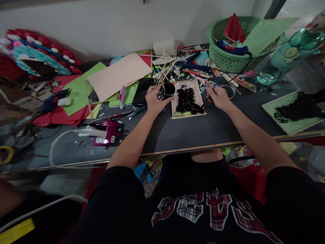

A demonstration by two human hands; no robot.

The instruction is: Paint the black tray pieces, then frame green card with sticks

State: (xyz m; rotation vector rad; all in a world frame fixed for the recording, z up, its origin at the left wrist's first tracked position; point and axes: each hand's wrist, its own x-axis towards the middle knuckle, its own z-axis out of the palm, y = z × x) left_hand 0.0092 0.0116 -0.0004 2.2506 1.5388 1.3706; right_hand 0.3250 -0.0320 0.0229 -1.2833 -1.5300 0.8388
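My left hand (155, 99) is wrapped round a small cup of black paint (168, 89), with thin sticks leaning at its rim. Its thumb reaches to the left edge of a small framed panel (186, 116). Rows of glossy black rounded lumps (186, 99) cover most of that panel, and a few pale green ones show along its near edge. My right hand (219, 97) pinches a thin blue paintbrush (217, 82). The brush's dark tip meets the panel's lower right corner, by the black lumps.
A green basket (228, 60) with tools stands at the back right, near a teal bottle (281, 61). Another black-painted panel (291, 123) lies at the right. Coloured paper (119, 74), loose sticks and a purple power strip (108, 133) with a white cable occupy the left.
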